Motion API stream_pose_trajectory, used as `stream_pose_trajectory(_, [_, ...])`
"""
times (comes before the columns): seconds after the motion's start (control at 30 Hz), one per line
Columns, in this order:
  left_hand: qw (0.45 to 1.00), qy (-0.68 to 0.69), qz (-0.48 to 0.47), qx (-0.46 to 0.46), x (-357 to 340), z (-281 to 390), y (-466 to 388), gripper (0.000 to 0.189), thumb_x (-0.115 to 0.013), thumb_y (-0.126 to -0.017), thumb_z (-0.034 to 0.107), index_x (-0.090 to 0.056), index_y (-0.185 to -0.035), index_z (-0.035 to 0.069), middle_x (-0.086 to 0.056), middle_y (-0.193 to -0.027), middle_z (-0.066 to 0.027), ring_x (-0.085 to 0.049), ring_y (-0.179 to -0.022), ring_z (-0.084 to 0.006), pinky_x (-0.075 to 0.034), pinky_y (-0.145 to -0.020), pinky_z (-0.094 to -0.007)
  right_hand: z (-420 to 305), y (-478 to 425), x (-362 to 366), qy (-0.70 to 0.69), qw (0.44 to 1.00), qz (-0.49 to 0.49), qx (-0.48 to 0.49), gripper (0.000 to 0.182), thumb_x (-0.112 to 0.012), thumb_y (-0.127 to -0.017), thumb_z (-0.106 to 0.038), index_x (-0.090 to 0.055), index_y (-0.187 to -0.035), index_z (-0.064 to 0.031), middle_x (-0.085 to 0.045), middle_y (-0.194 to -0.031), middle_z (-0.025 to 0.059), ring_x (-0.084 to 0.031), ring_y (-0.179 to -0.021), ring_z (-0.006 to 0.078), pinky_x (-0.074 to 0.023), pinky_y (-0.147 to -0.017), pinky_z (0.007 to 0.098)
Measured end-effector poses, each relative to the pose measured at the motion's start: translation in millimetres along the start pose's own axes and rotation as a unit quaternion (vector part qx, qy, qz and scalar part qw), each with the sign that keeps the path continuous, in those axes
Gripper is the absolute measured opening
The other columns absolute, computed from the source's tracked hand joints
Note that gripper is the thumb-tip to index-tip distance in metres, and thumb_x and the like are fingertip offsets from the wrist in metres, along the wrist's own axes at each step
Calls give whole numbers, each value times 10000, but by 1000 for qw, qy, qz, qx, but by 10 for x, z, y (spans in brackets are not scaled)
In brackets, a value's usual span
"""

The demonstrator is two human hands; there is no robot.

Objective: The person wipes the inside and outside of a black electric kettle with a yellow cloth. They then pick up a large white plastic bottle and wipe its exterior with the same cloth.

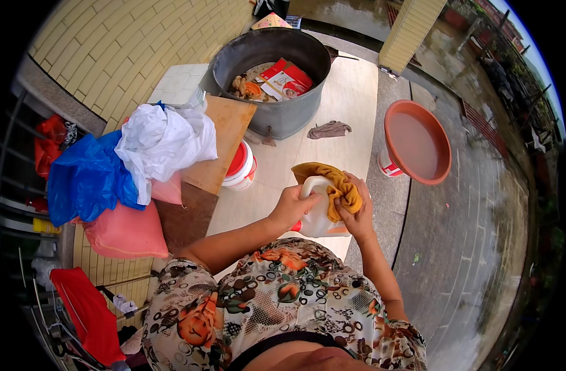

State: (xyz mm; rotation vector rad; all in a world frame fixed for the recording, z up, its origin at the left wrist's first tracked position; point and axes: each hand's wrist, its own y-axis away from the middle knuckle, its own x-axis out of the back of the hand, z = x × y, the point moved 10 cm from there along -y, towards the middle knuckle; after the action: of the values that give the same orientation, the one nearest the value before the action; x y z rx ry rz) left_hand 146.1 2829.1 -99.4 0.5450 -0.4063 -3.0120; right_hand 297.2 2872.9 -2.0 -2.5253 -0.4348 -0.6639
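My left hand [292,208] grips the handle of a translucent white plastic jug [319,222], which is tipped on its side in front of my chest. Its red cap [296,226] points to the left. In my right hand [359,215] is a bunched mustard-yellow cloth [345,197], pressed against the jug's side. Part of the cloth spreads out behind the jug's handle. The right-hand fingertips are partly hidden by the cloth, and a label on the jug is only partly seen.
A large grey metal tub [283,116] holds red cardboard and scraps. An orange basin [389,139] of murky water rests on a white bucket [389,162]. A brown rag [329,130] lies on the pale floor. Left are a lidded bucket [239,174], a wooden board [225,125], and blue [93,171] and white [162,143] plastic bags.
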Motion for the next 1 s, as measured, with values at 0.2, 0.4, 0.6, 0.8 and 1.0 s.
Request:
stream_pose_trajectory(0.2, [999,15,22,-19,80,316,92,165,-684,-903,184,-632,-860,33,-513,-653,40,-417,-567,-37,-348,-531,-221,737,122,305,-168,972,128,-106,437,-625,-909,-58,-498,-1319,23,-595,-1187,109,-583,-1063,160,-476,-930,294])
stream_pose_trajectory(0.4, [994,68,61,-53,235,390,46,152,-658,-926,161,-624,-848,35,-505,-637,41,-399,-551,-34,-338,-521,-218,1327,374,237,-373,878,186,-234,398,-582,-961,-118,-451,-1317,4,-588,-1186,96,-605,-1049,172,-523,-879,301])
stream_pose_trajectory(0.6, [996,73,2,-54,255,499,39,215,-652,-938,193,-613,-796,35,-524,-637,23,-401,-521,-39,-328,-491,-222,1560,732,21,-486,804,131,-315,403,-478,-1004,-267,-453,-1324,-22,-600,-1239,128,-634,-1087,224,-540,-913,358])
stream_pose_trajectory(0.8, [999,12,-34,-7,159,386,146,320,-616,-963,261,-593,-733,39,-500,-596,14,-390,-507,-44,-306,-480,-230,1481,586,289,-497,810,131,-282,408,-480,-988,-250,-473,-1315,-7,-608,-1227,136,-638,-1080,222,-532,-932,346])
stream_pose_trajectory(1.0, [997,55,-35,-27,142,439,129,292,-651,-945,256,-605,-754,41,-517,-629,17,-384,-501,-53,-324,-495,-233,1366,448,236,-576,768,127,-250,493,-423,-1013,-360,-424,-1390,-42,-584,-1306,146,-603,-1172,249,-529,-955,374])
